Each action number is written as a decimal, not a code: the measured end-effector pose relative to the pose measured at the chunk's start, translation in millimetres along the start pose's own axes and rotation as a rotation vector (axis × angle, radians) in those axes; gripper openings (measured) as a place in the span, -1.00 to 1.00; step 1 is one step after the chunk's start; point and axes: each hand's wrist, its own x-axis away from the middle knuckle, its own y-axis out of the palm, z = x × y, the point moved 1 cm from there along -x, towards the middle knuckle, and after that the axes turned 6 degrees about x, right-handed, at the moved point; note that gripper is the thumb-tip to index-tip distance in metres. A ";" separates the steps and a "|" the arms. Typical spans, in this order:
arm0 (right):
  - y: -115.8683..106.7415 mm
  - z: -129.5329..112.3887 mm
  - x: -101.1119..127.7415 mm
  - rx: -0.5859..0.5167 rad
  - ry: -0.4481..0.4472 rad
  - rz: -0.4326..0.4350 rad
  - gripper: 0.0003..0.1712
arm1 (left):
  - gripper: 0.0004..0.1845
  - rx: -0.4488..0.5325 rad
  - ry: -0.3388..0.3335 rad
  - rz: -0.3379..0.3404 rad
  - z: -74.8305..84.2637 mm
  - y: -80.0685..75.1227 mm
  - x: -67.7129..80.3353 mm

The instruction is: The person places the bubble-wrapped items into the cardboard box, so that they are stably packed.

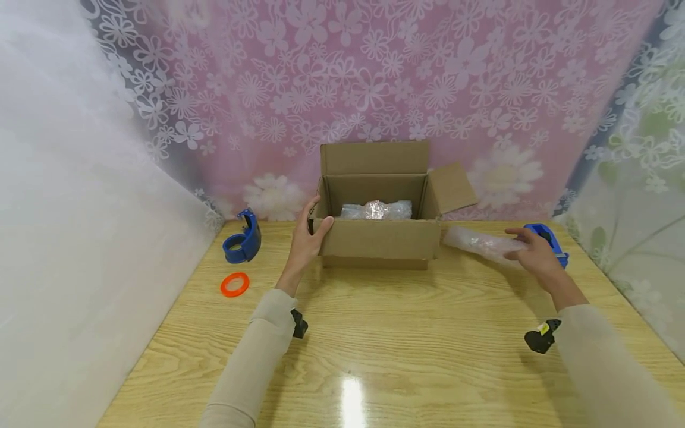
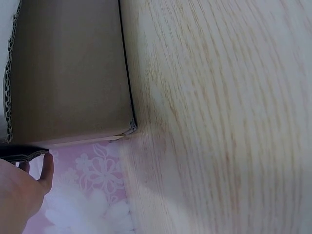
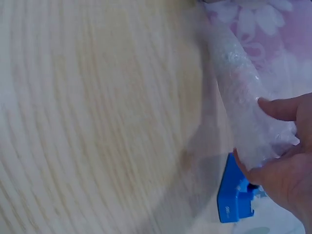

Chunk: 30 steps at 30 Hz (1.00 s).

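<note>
An open cardboard box [image 1: 380, 239] stands toward the back of the table, its far flap up and its right flap spread outward. Inside lies a bubble-wrapped bundle [image 1: 377, 210]. At the box's left side my left hand [image 1: 306, 238] grips the cardboard, thumb over the front corner; the left wrist view shows fingers bent around a flap's edge. To the right of the box, my right hand [image 1: 537, 255] holds one end of a second long bubble-wrapped bundle [image 3: 239, 92] between thumb and fingers. What the wrap contains is hidden.
A blue tape dispenser [image 1: 547, 242] sits behind my right hand. On the left are another blue dispenser-like piece [image 1: 247, 239] and an orange ring [image 1: 235, 285]. Flowered curtain [image 1: 374, 77] hangs behind the table [image 1: 407, 345], with a white sheet [image 1: 80, 208] on the left.
</note>
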 end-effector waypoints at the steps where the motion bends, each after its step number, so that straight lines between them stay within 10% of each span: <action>1: -2.1 -0.4 0.8 0.001 -0.008 0.002 -0.17 | -0.23 0.005 -0.002 0.001 -0.1 -0.3 0.3; 30: -93.1 -59.2 10.1 -0.200 -0.038 0.285 -0.46 | -0.22 0.022 0.013 -0.016 1.4 0.6 2.4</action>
